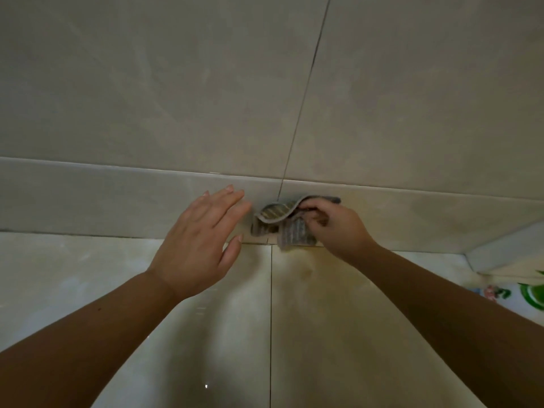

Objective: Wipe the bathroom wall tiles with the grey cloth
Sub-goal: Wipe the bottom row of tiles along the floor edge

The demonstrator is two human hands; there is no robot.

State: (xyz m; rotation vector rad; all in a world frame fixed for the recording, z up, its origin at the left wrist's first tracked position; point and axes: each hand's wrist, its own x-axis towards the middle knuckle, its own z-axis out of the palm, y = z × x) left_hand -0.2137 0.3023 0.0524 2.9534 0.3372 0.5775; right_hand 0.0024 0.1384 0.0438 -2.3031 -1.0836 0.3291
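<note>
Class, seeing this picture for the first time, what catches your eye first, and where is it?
The right hand grips a crumpled grey cloth against the low strip of wall tiles near the floor, centre frame. Just left of it the left hand is open, fingers straight. A green-and-red patterned thing peeks in at the right edge.

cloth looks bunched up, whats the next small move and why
Probably spread the grey cloth flat on the low strip tile before sweeping: the right hand pinches it crumpled, a corner folded over, so little fabric meets the tile. The left hand, open beside it, could smooth it.
</note>
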